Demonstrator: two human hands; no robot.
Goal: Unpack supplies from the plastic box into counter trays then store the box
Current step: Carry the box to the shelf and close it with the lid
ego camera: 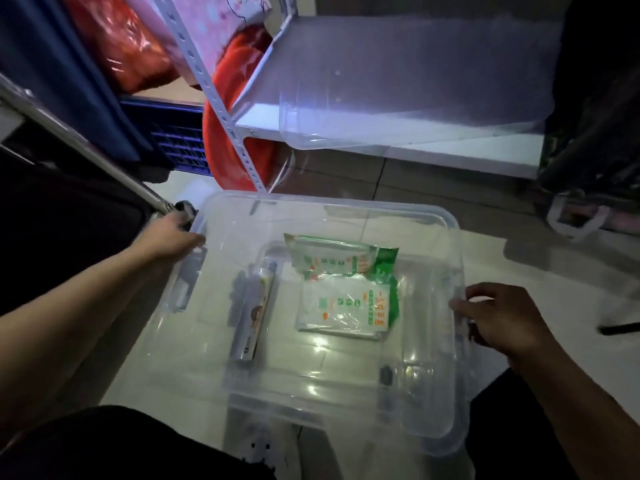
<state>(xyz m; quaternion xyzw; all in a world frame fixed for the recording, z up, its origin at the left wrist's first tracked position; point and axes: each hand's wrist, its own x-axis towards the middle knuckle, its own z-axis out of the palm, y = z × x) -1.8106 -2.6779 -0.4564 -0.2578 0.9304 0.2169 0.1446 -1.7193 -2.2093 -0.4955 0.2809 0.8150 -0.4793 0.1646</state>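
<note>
Obs: plastic box [346,202], clear, no lid on it, sits directly in front of the person, between both hands and low by the floor. Can't tell if it rests on the tiles or is carried.

L hand [176,237]: fingers curled round the box's left rim, just above the side latch. Holds the box, nothing else.
R hand [502,320]: fingers curled over the right rim, thumb side toward the person. Same hold.

Contents not yet unpacked:
- long carton [254,313], flat on the box floor, long axis running away from the person, left of centre, so nearer the L hand.
- green-white packets [346,299], two overlapping, slightly right of centre, far one tipped up. Roughly equal reach, R hand marginally nearer.

Key relation: the hands sit on opposite sides and the load lies between them, near the middle. Judgement: a lift should stay level, though the carton may slide.

White shelf [415,81] lies ahead, beyond the far rim, w/ a clear plastic piece [346,109] on it, poss. the lid. No worktop or trays in view, so the box prob. needs carrying first.
</note>
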